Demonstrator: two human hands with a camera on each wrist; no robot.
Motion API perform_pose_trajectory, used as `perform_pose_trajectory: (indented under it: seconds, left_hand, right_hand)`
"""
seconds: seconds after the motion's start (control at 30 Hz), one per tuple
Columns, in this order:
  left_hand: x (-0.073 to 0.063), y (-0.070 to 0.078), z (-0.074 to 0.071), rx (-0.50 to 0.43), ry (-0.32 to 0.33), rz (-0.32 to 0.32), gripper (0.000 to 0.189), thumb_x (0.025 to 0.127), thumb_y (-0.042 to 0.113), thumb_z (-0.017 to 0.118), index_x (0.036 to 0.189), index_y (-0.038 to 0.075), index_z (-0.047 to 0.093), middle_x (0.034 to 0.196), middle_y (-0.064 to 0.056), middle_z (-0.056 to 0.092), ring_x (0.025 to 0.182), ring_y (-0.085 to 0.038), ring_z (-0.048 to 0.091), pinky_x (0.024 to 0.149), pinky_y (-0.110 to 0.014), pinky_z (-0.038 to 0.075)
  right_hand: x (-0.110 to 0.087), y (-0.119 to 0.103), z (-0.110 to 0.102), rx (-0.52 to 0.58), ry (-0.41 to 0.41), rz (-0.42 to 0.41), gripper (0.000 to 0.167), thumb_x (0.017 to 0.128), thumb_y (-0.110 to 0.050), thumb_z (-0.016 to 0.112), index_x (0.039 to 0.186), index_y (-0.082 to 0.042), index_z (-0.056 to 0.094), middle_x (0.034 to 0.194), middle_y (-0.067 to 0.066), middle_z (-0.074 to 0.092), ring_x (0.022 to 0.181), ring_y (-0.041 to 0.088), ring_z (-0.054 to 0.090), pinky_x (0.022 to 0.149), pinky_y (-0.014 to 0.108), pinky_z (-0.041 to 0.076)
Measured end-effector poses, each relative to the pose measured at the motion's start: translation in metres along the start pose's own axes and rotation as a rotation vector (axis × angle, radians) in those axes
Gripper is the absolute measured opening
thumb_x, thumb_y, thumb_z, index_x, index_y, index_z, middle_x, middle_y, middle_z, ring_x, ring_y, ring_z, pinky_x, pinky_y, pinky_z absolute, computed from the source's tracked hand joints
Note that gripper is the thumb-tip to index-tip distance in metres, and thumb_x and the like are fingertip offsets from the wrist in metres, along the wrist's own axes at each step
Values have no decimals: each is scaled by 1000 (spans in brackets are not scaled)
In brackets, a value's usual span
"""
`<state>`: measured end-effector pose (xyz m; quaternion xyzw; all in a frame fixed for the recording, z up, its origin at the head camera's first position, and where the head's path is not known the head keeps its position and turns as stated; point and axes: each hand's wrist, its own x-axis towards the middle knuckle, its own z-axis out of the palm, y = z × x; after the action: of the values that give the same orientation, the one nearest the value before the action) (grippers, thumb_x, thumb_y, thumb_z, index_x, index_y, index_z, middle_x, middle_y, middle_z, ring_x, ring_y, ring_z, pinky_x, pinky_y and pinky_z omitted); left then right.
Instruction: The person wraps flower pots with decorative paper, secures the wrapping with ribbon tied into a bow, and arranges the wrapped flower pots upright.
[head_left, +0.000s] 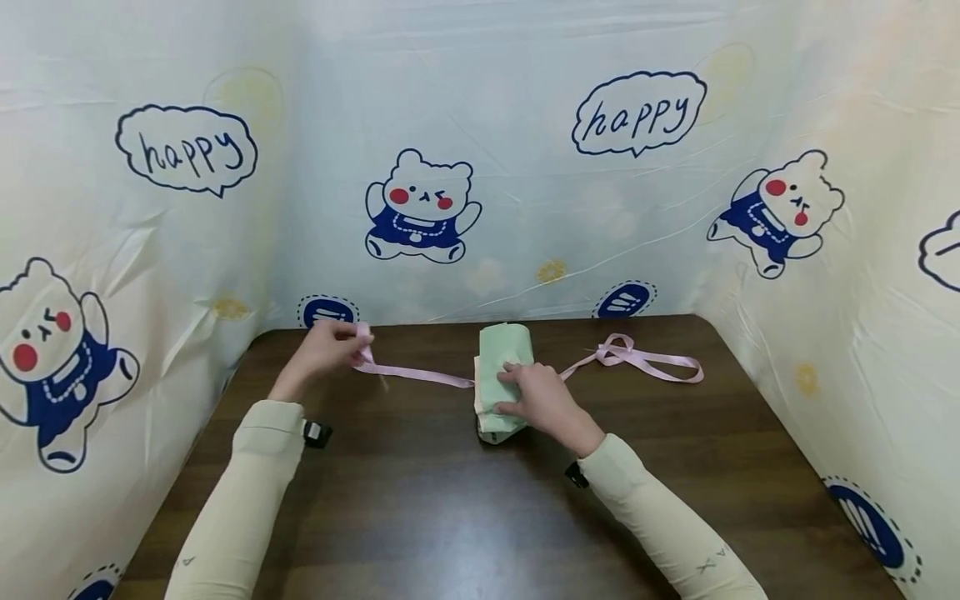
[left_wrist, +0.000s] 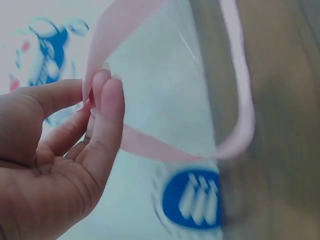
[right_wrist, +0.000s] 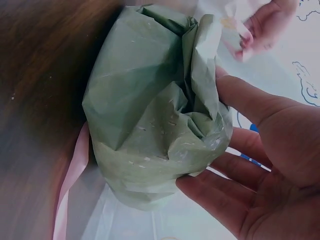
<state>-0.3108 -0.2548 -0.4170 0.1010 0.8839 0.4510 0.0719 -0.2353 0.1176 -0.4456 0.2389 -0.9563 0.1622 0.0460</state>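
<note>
In the head view my left hand (head_left: pixel 330 346) is at the table's far left edge and pinches a pink ribbon (head_left: pixel 420 374). The left wrist view shows the pink ribbon (left_wrist: pixel 160 145) looping away from between thumb and fingertips. A green paper-wrapped package (head_left: pixel 504 354) lies on the table with its paper folded and crumpled at the near end. My right hand (head_left: pixel 551 402) rests on the package, fingers spread and fairly straight. In the right wrist view its thumb and fingertips touch the green wrapping paper (right_wrist: pixel 135 100). What is inside the paper is hidden.
The ribbon's other part (head_left: pixel 660 367) lies in loops on the right of the brown table (head_left: pixel 435 517). It meets both sides of the package; the stretch between is hidden. A printed cloth curtain (head_left: pixel 517 217) stands behind and beside the table.
</note>
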Motion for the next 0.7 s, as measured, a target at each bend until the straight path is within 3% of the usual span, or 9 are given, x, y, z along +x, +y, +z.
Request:
perform_pose_trajectory:
  seconds: [0.27,0.43,0.57,0.7]
  left_hand:
    - [20,50,56,-285,18,27,34,99,15,68,124,-10,66,105,-21,70,79,-18,72,73,-25,60]
    - [32,81,89,-455,29,39,35,99,6,65,129,-12,62,118,-28,66,87,-15,72,89,-35,59]
    - [40,108,115,-549,20,67,34,100,1,60,131,-14,59,122,-32,64,90,-16,71,94,-39,57]
    - [43,135,137,-582,6,95,33,102,0,56,132,-14,59,121,-31,65,90,-18,71,94,-40,57]
  right_hand:
    - [3,-4,4,-41,-11,14,53,82,-39,85,126,-10,74,137,13,65,115,39,67,95,49,54]
    - [2,-6,6,-53,2,27,55,80,-39,87,125,-10,74,137,12,65,113,38,68,93,48,56]
    - [1,-8,6,-47,28,12,52,79,-37,88,122,-10,76,133,12,68,106,37,70,88,48,57]
    - [2,-10,7,-47,41,-9,50,80,-37,88,120,-9,76,131,10,69,99,35,72,84,48,58]
